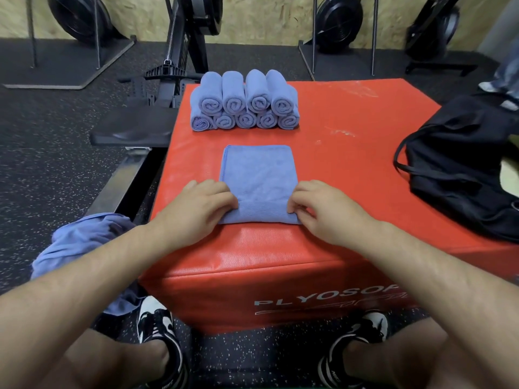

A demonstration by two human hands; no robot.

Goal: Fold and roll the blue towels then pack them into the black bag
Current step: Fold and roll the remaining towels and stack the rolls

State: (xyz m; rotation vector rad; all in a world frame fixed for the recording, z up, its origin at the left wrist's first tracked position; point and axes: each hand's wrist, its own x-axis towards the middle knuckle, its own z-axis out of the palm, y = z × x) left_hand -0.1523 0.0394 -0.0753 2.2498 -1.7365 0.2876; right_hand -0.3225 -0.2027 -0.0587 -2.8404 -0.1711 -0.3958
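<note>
Now left grip [202,204] and right grip [323,209] pinch the folded blue towel [259,174].

Red PLYOSOFT plyo box [337,113] fills the middle, sitting on black speckled rubber floor [56,169]. Rower [179,51] behind it upper left, chipboard wall [266,15] up top, black-and-white sneakers [157,324] along the bottom.

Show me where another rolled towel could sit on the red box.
Bare strip between the rolled towels and the folded towel; wider patch right of both, before the black bag. Crowded near edge: left hand and right hand grip that towel.
</note>
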